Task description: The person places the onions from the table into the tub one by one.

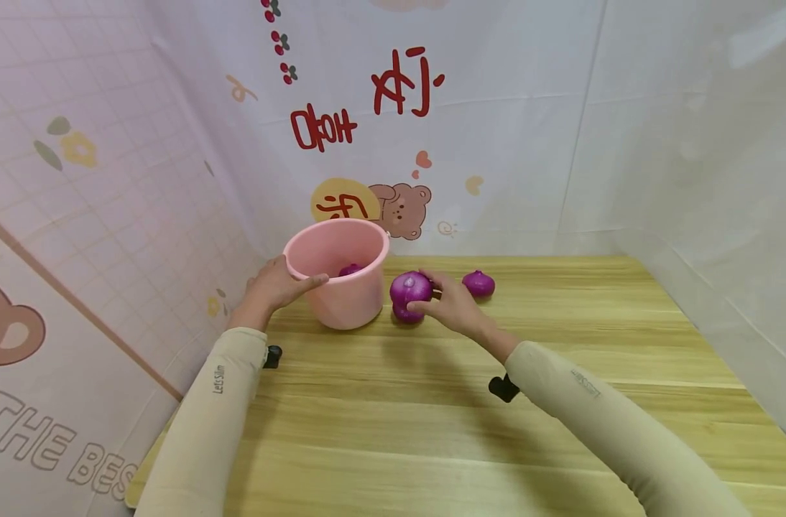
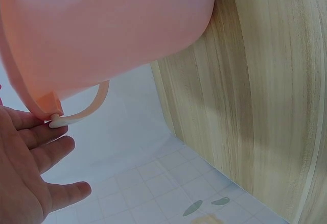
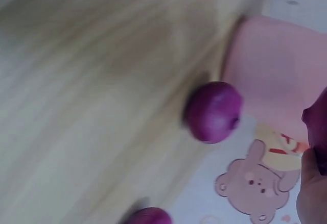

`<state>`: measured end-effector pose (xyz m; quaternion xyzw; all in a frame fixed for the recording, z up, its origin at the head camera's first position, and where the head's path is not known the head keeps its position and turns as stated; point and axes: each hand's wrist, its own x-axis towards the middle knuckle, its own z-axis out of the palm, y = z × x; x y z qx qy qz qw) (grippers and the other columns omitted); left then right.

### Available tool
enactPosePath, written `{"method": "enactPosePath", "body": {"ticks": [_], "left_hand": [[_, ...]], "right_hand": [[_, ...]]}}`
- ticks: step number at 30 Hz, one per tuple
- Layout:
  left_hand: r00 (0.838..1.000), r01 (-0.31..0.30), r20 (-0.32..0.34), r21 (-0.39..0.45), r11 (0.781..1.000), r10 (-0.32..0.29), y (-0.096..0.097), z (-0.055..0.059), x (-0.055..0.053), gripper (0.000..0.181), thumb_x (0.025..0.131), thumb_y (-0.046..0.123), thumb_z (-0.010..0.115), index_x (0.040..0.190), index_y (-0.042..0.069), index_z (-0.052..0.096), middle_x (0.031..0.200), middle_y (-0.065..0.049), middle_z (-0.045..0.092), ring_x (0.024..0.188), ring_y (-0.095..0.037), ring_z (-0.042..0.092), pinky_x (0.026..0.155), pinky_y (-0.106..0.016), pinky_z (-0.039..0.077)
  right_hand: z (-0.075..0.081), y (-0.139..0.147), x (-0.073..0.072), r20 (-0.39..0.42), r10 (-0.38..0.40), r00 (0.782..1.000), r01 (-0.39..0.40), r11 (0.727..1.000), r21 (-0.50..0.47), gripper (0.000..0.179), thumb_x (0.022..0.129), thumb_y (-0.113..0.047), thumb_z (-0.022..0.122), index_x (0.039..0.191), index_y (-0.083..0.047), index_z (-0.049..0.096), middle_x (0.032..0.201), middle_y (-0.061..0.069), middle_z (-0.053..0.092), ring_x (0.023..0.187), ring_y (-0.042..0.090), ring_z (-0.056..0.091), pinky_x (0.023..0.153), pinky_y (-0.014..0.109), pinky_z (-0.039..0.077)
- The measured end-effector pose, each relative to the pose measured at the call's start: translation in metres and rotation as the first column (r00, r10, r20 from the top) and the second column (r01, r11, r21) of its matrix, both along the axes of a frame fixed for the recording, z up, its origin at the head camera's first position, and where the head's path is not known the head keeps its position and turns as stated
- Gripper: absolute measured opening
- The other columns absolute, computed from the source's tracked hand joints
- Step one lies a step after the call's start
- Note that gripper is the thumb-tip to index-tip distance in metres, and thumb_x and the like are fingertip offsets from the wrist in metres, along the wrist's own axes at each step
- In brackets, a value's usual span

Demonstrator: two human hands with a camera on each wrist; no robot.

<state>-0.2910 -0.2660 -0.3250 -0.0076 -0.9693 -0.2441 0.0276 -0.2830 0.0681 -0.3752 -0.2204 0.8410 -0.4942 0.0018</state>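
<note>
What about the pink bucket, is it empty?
No, a purple onion is visible inside the bucket, just beyond its near rim in the head view.

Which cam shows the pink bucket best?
Head, since it shows nearly the whole pink bucket, including its open top and an onion inside. Left wrist: its side, cropped, and handle. Right wrist: only part of its side.

Bucket (image 1: 350,307) at my left hand (image 1: 273,287): I see smooth plastic
Onion (image 1: 409,287) in my right hand (image 1: 455,306): smooth, glossy
Tabletop (image 1: 367,409) below both: wood-grained
</note>
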Motion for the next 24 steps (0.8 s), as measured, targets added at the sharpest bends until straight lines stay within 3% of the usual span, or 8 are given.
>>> {"method": "enactPosePath", "body": {"ticks": [5, 13, 24], "left_hand": [[1.000, -0.010, 0.005, -0.009, 1.000, 0.010, -0.001, 0.000, 0.000, 0.106, 0.055, 0.085, 0.049, 0.137, 0.019, 0.033, 0.125, -0.008, 0.049, 0.111, -0.028, 0.046, 0.085, -0.062, 0.031], [1.000, -0.028, 0.001, -0.010, 1.000, 0.028, -0.002, 0.000, 0.000, 0.109, 0.055, 0.085, 0.049, 0.137, 0.015, 0.034, 0.121, -0.009, 0.050, 0.108, -0.029, 0.046, 0.085, -0.060, 0.032], [1.000, -0.004, -0.012, -0.023, 1.000, 0.003, -0.002, -0.002, -0.002, 0.109, 0.056, 0.086, 0.048, 0.137, 0.016, 0.034, 0.123, -0.009, 0.050, 0.111, -0.030, 0.045, 0.086, -0.062, 0.031]], "right_hand": [[0.024, -0.018, -0.009, 0.039, -0.041, 0.998, 0.044, 0.994, -0.096, 0.081, 0.074, -0.039, 0.073, 0.139, -0.011, 0.034, 0.133, 0.007, 0.042, 0.114, 0.023, 0.048, 0.088, 0.034, 0.045], [0.047, -0.051, -0.022, 0.031, -0.083, 0.996, 0.086, 0.986, -0.142, 0.074, 0.075, -0.039, 0.073, 0.137, -0.017, 0.039, 0.127, 0.003, 0.047, 0.109, 0.018, 0.051, 0.082, 0.030, 0.047], [0.062, -0.094, -0.036, -0.022, -0.134, 0.991, 0.133, 0.989, -0.070, 0.072, 0.075, -0.041, 0.072, 0.136, -0.016, 0.041, 0.126, 0.003, 0.049, 0.109, 0.018, 0.051, 0.088, 0.035, 0.044]]}}
